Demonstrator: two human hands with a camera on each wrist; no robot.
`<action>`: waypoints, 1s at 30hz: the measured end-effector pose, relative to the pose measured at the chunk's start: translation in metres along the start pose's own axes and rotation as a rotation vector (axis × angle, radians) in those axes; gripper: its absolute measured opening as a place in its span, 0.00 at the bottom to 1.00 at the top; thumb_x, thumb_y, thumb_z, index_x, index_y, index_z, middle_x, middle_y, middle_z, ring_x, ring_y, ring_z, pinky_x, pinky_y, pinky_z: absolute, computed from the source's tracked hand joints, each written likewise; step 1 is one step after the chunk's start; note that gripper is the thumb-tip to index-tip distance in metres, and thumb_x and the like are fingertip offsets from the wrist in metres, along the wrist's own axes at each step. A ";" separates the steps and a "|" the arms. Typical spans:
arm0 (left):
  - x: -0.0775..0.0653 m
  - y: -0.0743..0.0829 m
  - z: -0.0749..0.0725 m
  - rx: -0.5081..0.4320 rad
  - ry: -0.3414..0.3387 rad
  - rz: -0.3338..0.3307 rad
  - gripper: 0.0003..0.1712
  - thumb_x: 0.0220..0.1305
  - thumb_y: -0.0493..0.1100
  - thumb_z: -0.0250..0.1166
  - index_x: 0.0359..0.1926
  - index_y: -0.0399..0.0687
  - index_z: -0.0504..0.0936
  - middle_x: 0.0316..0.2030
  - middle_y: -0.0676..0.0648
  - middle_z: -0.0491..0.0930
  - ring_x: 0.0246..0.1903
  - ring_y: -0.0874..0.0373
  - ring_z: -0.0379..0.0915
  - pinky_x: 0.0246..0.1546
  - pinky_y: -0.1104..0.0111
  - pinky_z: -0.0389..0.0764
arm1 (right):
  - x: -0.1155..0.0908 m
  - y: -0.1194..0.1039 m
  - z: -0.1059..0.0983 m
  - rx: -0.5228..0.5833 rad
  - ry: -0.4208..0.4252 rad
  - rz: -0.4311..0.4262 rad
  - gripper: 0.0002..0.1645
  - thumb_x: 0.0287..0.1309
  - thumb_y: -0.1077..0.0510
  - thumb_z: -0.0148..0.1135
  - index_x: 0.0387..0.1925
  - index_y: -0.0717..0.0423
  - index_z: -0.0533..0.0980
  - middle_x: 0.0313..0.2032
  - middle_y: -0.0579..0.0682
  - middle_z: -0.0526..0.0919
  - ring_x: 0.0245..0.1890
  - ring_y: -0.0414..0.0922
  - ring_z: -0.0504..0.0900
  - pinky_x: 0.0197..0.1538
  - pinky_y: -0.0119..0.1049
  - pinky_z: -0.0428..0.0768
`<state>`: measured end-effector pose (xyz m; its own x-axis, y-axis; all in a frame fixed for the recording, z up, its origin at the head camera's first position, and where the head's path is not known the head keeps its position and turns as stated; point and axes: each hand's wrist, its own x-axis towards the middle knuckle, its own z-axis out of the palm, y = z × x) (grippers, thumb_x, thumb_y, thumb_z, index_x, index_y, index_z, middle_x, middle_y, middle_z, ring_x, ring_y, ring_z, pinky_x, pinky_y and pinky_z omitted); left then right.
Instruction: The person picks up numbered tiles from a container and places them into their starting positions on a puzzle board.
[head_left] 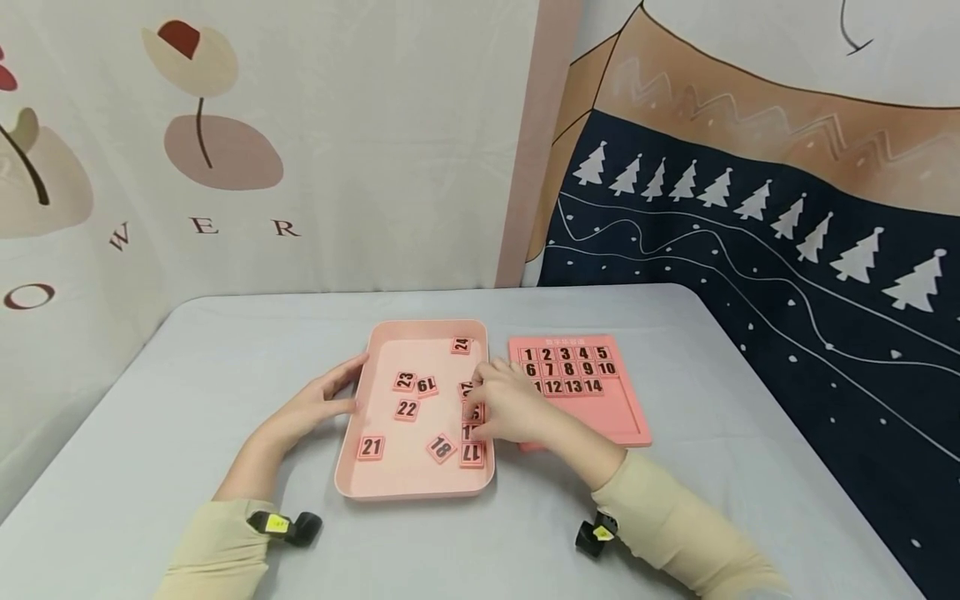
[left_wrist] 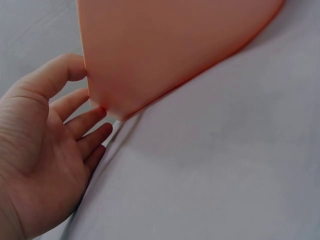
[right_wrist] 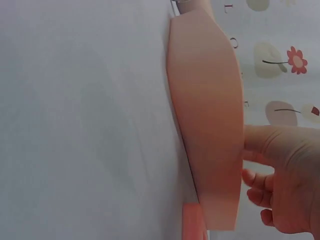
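A pink tray (head_left: pixel 405 483) holds several loose number tiles, among them 21 (head_left: pixel 371 447), 22 (head_left: pixel 407 409), 18 (head_left: pixel 442 448) and 17 (head_left: pixel 472 454). My left hand (head_left: pixel 315 404) rests against the tray's left side, thumb and fingers fairly straight; the left wrist view shows the fingertips at the tray wall (left_wrist: pixel 165 45). Over the tray's right rim reaches my right hand (head_left: pixel 510 404), its bent fingers down among the tiles along that side and partly covering them. Its fingertips drop behind the tray wall (right_wrist: pixel 210 115) in the right wrist view; I cannot tell whether they pinch a tile.
Right of the tray lies a pink number board (head_left: pixel 585 417) with tiles 1 to 14 in rows, partly behind my right hand and forearm. Both stand on a table with a pale cloth (head_left: pixel 420 550). Printed curtains (head_left: pixel 375 150) hang behind and at the right.
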<state>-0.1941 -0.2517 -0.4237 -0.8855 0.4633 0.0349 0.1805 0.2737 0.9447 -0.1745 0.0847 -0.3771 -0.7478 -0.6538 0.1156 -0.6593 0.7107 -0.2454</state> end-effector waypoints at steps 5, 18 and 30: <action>0.000 0.000 0.000 0.001 0.000 0.000 0.43 0.63 0.37 0.63 0.74 0.41 0.51 0.72 0.37 0.49 0.71 0.40 0.39 0.67 0.45 0.42 | 0.002 -0.002 0.004 -0.028 -0.022 0.049 0.11 0.34 0.46 0.78 0.24 0.35 0.83 0.35 0.39 0.67 0.37 0.40 0.61 0.40 0.34 0.62; 0.001 0.000 0.000 0.003 0.000 -0.002 0.43 0.63 0.37 0.63 0.74 0.42 0.52 0.72 0.37 0.50 0.70 0.40 0.40 0.67 0.44 0.42 | 0.003 -0.007 0.001 -0.010 -0.068 0.135 0.12 0.29 0.48 0.80 0.21 0.36 0.82 0.33 0.39 0.68 0.36 0.41 0.61 0.40 0.35 0.63; 0.001 0.000 0.000 0.008 0.003 -0.002 0.43 0.63 0.37 0.63 0.74 0.43 0.52 0.72 0.37 0.50 0.70 0.39 0.40 0.67 0.44 0.42 | 0.006 -0.012 0.003 0.025 -0.108 0.194 0.16 0.27 0.49 0.82 0.20 0.35 0.80 0.34 0.40 0.68 0.38 0.41 0.63 0.41 0.37 0.63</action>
<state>-0.1950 -0.2518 -0.4239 -0.8872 0.4601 0.0341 0.1819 0.2811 0.9423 -0.1711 0.0713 -0.3762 -0.8467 -0.5305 -0.0399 -0.5008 0.8201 -0.2769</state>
